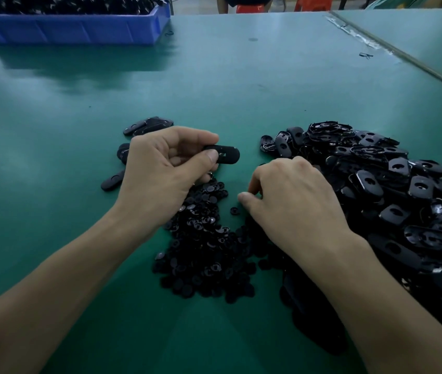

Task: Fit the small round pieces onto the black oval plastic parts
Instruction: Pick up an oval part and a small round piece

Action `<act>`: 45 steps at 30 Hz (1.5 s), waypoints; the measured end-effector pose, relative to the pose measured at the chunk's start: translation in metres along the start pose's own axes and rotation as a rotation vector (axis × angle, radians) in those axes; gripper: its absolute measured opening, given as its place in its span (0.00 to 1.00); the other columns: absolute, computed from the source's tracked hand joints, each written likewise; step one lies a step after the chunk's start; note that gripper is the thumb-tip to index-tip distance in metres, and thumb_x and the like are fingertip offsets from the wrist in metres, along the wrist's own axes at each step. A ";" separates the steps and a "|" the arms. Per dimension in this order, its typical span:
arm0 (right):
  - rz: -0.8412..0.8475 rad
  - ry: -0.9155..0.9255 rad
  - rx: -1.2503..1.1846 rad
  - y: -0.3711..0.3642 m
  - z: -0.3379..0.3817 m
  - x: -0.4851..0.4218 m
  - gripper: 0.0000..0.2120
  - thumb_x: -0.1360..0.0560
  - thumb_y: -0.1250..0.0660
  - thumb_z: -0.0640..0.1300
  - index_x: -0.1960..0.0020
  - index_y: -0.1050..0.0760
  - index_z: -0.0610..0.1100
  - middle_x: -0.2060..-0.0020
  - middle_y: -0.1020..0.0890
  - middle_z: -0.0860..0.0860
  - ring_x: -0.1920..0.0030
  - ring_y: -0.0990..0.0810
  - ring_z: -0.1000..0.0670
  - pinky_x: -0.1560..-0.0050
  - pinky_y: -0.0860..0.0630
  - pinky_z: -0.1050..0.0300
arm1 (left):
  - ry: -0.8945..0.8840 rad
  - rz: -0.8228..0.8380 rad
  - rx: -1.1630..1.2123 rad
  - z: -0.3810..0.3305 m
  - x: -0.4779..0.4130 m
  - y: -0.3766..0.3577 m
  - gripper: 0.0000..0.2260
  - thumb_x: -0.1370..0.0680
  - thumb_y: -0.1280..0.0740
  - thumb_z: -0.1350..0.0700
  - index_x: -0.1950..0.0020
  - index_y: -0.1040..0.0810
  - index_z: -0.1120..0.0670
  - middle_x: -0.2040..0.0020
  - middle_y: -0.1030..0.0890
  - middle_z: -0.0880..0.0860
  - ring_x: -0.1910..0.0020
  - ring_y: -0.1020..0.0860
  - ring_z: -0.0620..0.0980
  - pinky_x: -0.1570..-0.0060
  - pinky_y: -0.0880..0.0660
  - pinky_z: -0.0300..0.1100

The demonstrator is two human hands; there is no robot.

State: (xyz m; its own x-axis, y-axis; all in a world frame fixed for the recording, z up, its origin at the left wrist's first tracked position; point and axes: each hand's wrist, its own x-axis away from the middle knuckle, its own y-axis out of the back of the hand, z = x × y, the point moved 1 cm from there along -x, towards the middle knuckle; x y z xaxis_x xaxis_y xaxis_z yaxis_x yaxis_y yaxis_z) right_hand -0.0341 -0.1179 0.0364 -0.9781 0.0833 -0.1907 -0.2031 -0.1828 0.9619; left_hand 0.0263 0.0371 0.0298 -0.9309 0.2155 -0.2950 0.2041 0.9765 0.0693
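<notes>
Left hand (pixel 166 163): we pinch one black oval part (pixel 224 154) between thumb and fingers.
Right hand (pixel 290 195): our fingers curl down onto the table (pixel 241 85); we cannot tell whether they hold anything.
Small round pieces (pixel 206 252): piled between our wrists, with one loose piece (pixel 234 210) just beside the right thumb.
Oval heap (pixel 390 198): lies to our right.
Blue bin (pixel 71 28): sits at the far left.

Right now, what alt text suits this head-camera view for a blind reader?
A left hand pinches a black oval part while the right hand hovers by small round pieces heaped on a green table beside a pile of oval parts.
</notes>
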 end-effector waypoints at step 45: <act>-0.230 0.033 -0.857 -0.002 -0.008 -0.006 0.08 0.27 0.25 0.39 0.58 0.18 0.52 0.66 0.17 0.57 0.63 0.18 0.57 0.59 0.21 0.65 | -0.055 0.098 -0.138 -0.004 0.008 -0.008 0.08 0.29 0.26 0.63 0.55 0.16 0.51 0.59 0.14 0.50 0.61 0.15 0.45 0.59 0.21 0.35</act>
State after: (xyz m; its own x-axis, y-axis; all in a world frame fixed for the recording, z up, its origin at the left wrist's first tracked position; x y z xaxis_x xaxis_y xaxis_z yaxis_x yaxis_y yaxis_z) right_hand -0.0283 -0.1262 0.0343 -0.9071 0.1827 -0.3793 -0.3459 -0.8370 0.4240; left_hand 0.0163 0.0310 0.0307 -0.8900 0.3128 -0.3317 0.2457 0.9419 0.2291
